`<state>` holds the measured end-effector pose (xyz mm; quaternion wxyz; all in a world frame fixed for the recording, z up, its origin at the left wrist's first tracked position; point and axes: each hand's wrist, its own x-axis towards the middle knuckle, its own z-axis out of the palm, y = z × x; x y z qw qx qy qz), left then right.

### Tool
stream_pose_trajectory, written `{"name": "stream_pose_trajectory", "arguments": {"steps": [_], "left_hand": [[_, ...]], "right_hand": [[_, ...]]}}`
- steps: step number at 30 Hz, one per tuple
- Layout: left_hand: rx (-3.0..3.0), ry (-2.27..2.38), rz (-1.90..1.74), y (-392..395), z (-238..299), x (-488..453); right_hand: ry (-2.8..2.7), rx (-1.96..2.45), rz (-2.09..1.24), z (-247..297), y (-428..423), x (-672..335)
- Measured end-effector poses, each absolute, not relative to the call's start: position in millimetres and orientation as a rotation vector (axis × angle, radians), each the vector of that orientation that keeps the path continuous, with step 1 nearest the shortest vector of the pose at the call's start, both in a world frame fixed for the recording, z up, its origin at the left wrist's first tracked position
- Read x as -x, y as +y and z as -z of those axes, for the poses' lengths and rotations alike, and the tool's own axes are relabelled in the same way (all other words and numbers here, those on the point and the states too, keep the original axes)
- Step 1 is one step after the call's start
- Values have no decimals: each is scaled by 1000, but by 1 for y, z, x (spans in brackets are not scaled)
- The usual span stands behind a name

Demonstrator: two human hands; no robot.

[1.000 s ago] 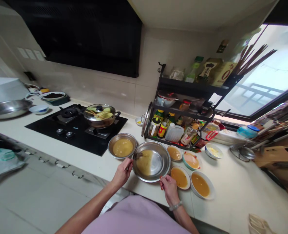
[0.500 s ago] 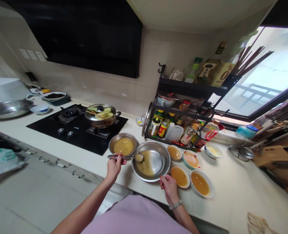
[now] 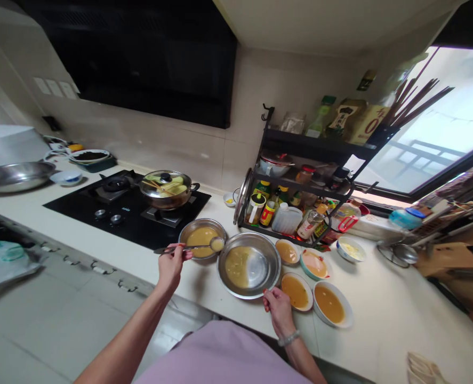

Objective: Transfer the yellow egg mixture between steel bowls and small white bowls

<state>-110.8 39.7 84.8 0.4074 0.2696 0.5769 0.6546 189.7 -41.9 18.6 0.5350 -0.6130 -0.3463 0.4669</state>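
Note:
My left hand (image 3: 171, 269) is closed around the handle of a metal ladle (image 3: 217, 244). The ladle's cup, with pale liquid in it, is over the right side of a smaller metal bowl (image 3: 183, 249) of yellowish broth. Beside that bowl stands a wider metal basin (image 3: 263, 264), tilted slightly, with shallow cloudy liquid pooled on its left side. At the basin's near right rim, my right hand (image 3: 278, 308) pinches the edge with curled fingers. Right of the basin sit several bowls of orange-brown liquid, among them a white bowl (image 3: 349, 318).
A lidded pan (image 3: 166, 200) rests on the black gas hob (image 3: 132, 226) at the left. Behind the bowls, a black rack (image 3: 312, 140) carries bottles and jars. A small bowl of chopped pale pieces (image 3: 350, 249) lies to the right, near a strainer (image 3: 404, 254).
My left hand has moved left, carrying the ladle from over the wide basin to over the smaller bowl. My right hand stays at the basin's rim.

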Motion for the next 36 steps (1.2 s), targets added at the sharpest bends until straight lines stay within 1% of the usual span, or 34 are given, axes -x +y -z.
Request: {"name": "stream_pose_trajectory", "arguments": {"steps": [4,9,13,16,22,28,32,36], "left_hand": [[-831,1588,-1637,40,-86,120],[-1253,1792,-1583,37,-78,126],[-1692,1758,-1606,34,-68,128],[-1821,1724,-1610,32,-69,125],[-1587,1571,-1538,19,-76,94],[-1563,1314,-1345,6,-58,58],[-1439,1388,-1274,10,-46,53],[-1135,1437,-1320,21,-42,61]], "right_hand": [[-834,1447,-1121,-19,-41,-190],[-840,1451,-1127,-19,-41,-191],[-835,1445,-1125,-18,-41,-191],[-823,1447,-1125,-17,-42,-191],[-821,1439,-1128,-20,-42,-190],[-821,1435,-1129,-19,-41,-190],[-822,1440,-1123,-18,-42,-191],[-815,1434,-1133,-19,-42,-190]]}}
